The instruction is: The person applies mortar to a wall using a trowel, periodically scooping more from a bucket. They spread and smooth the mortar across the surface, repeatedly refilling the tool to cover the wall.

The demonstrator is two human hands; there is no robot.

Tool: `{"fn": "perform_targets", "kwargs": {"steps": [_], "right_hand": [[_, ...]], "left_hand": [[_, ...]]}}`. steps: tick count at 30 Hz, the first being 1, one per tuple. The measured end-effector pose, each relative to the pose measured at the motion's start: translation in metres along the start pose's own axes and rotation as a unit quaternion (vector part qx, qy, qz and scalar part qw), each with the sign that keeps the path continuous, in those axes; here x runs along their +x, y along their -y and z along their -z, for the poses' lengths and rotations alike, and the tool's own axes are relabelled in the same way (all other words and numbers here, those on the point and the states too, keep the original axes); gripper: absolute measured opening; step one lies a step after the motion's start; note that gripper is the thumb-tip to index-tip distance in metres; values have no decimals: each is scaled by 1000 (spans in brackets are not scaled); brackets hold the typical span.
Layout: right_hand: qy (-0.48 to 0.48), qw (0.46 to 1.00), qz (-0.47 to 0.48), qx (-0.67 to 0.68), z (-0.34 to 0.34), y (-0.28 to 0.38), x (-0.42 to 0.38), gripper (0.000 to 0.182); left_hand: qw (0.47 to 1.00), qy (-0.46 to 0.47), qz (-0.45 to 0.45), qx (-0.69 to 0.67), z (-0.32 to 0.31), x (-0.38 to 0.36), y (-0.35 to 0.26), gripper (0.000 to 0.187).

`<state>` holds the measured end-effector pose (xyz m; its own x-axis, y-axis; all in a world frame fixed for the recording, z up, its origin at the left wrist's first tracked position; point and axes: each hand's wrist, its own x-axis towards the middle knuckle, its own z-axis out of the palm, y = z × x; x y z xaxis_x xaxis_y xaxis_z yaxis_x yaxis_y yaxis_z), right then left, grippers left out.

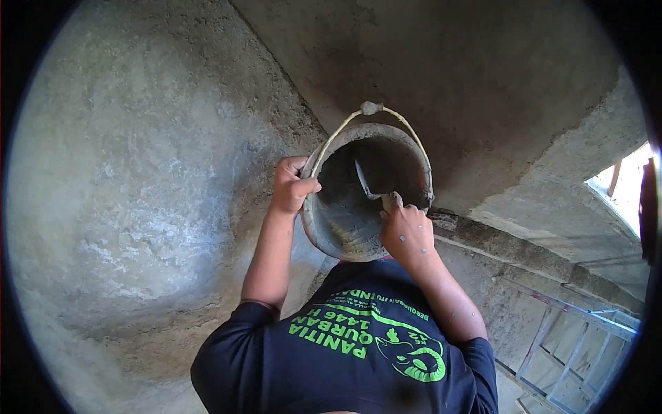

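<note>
A mortar-smeared bucket (319,238) is tipped so that its mouth faces me, with its wire handle (405,122) arched over the top. My left hand (293,185) grips the bucket's left rim, thumb on the near side. Closed around the handle of a trowel (363,181), my right hand (408,233) is at the bucket's lower right. The trowel's blade reaches inside the bucket. Grey mortar coats the inner wall; how much lies deeper is too dark to tell. Grey specks dot my right hand and forearm.
A rough plastered wall (152,179) rises on the left, and a darker cement surface (455,83) spans the upper right. A metal ladder or scaffold frame (569,355) stands at lower right. Bright light enters through an opening (626,190) at the right.
</note>
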<state>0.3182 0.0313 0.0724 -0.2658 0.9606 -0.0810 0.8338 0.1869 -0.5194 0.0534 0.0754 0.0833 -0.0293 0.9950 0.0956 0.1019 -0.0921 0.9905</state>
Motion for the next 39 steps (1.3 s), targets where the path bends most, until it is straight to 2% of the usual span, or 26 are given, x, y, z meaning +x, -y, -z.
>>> {"fn": "perform_targets", "kwargs": {"steps": [2,5,7,8,10,14,16,18,20,21,23,24,26,27,28,30,31,34,35,36,37,38,39], "right_hand": [[15,1000,10,15,-7,-2,-1,31],[-10,998,23,55,-21,-3,2,30],[-19,993,90,78,-27,-6,10,33],[-20,992,91,80,-27,-5,12,33],[-1,987,150,56,-28,-2,17,37],[60,984,163,26,-12,2,30,36],[148,964,210,67,-7,-2,37,30],[161,960,210,89,-9,-1,43,25],[248,926,244,147,-20,-8,53,38],[247,926,244,148,-33,-15,56,38],[188,885,344,250,-57,-32,59,31],[188,886,344,249,-50,-34,57,31],[398,840,137,342,-28,-38,54,34],[402,807,162,401,-39,-53,53,41],[400,810,164,396,-36,-60,47,41],[403,731,78,546,-29,-72,33,40],[416,657,25,628,-35,-83,24,39],[368,577,-6,729,-35,-95,8,38],[355,568,0,743,-25,-94,4,41],[341,557,8,757,-16,-90,2,45],[307,613,22,728,10,-78,0,48],[294,624,33,724,24,-75,2,51],[242,665,78,703,46,-60,5,52]], "left_hand": [[1000,17,10,-4,-2,-2,2,11],[999,32,14,1,-10,-5,-8,9],[999,37,7,9,-9,-3,-14,9],[999,38,-2,15,-7,-3,-17,9],[999,39,0,16,5,0,-18,9],[999,30,17,-26,22,6,-18,7],[999,34,26,-18,29,6,-19,7],[998,40,41,-12,35,6,-19,10],[999,32,43,-11,35,5,-20,10],[999,24,40,-12,35,6,-20,10],[999,24,47,-11,37,9,-17,10],[998,23,51,-12,39,10,-14,9],[998,30,48,-2,47,9,-8,9],[998,38,43,10,50,10,-6,9],[999,37,38,7,52,9,-7,9],[999,20,30,29,56,5,-8,9],[999,15,14,32,66,6,6,10],[993,-66,-35,89,62,-3,5,14],[989,-96,-50,101,55,-8,-2,16],[990,-96,-33,102,64,-10,23,20],[990,-96,-17,106,71,-10,49,25],[985,-102,-37,134,64,-13,52,21],[978,-111,-59,166,63,-13,53,16]]}}
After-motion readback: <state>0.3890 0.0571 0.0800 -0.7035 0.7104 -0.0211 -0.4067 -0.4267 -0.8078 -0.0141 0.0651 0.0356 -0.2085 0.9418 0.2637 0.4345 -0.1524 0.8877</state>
